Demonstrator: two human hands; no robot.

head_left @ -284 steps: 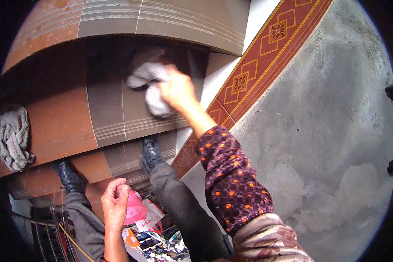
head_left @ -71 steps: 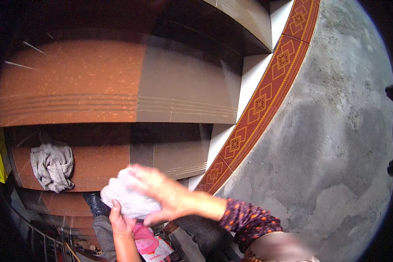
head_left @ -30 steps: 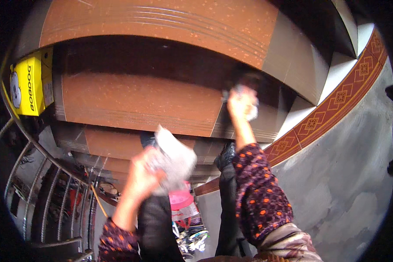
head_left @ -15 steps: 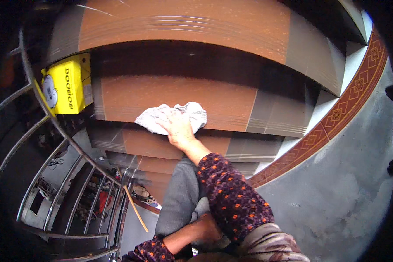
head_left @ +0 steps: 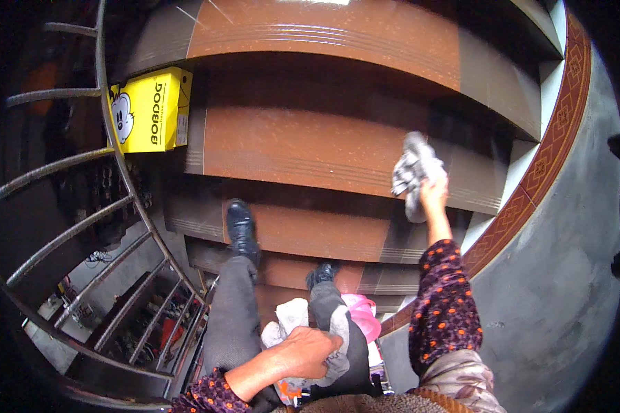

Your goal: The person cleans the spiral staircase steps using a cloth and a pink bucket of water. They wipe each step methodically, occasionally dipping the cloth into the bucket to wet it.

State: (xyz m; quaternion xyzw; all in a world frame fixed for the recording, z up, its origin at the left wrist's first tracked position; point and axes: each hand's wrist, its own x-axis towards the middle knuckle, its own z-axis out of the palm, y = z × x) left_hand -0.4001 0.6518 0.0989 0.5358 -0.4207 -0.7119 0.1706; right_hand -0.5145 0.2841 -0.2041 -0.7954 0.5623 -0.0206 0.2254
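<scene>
A crumpled grey-and-white rag (head_left: pixel 415 172) is in my right hand (head_left: pixel 435 193), whose fingers are closed on its side. The rag is slightly blurred and lies over the right part of a brown-and-grey stair tread (head_left: pixel 303 155). Low in front of my body, my left hand (head_left: pixel 303 352) is curled around a light grey cloth (head_left: pixel 339 337). Folds of cloth show on both sides of that hand; its fingertips are partly hidden. Both sleeves are dark with orange dots.
A yellow box (head_left: pixel 148 113) stands at the tread's left end, beside the metal railing (head_left: pixel 134 189). My black shoes (head_left: pixel 242 224) are on lower steps. A pink plastic item (head_left: pixel 362 318) is behind my leg. A patterned border (head_left: pixel 541 165) runs along the grey wall.
My right hand has carried the rag rightward along the tread and bunched it up. My view has shifted, so both shoes and the pink item now show. My left hand is more visible, with grey cloth.
</scene>
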